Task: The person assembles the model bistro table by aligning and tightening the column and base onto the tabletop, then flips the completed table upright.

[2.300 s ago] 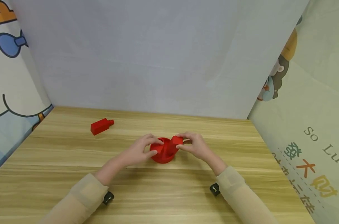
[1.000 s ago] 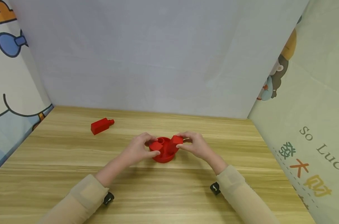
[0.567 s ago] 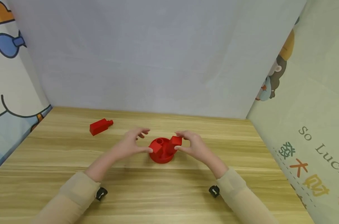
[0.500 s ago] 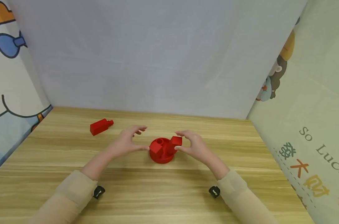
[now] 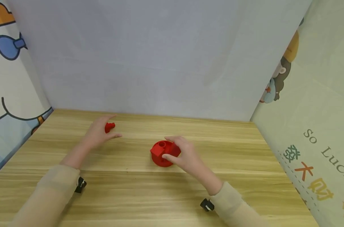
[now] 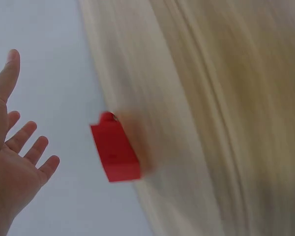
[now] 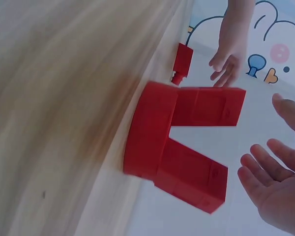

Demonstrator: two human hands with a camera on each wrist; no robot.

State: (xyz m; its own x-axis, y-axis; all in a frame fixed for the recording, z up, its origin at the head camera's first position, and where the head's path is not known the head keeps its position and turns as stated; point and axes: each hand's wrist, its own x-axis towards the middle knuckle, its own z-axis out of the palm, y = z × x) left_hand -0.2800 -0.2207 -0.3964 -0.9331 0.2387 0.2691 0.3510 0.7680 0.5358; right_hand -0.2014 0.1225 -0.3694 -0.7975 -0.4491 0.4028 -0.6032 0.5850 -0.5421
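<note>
My left hand (image 5: 97,132) hovers over a red rectangular block with a narrow round peg at one end (image 6: 115,152), which lies on its side at the back left of the table. The fingers are spread and apart from it; in the head view the hand covers most of the block. A round red holder (image 7: 150,130) stands mid-table with two red blocks upright in it, a left one (image 5: 157,150) and a right one (image 5: 175,150), both leaning outward. Beside the right block, my right hand (image 5: 186,155) is held with thumb and fingers apart, touching nothing in the right wrist view.
An open round socket (image 5: 162,144) shows in the holder's back part. The wood-grain table (image 5: 149,195) ends at a pale cloth wall (image 5: 160,63) behind. Printed cloths (image 5: 317,126) stand at both sides. A small black device (image 5: 207,205) sits at each wrist.
My left hand has let go of the left block in the holder and moved left to the loose block. My right hand has loosened from the right block and shifted slightly left over the holder.
</note>
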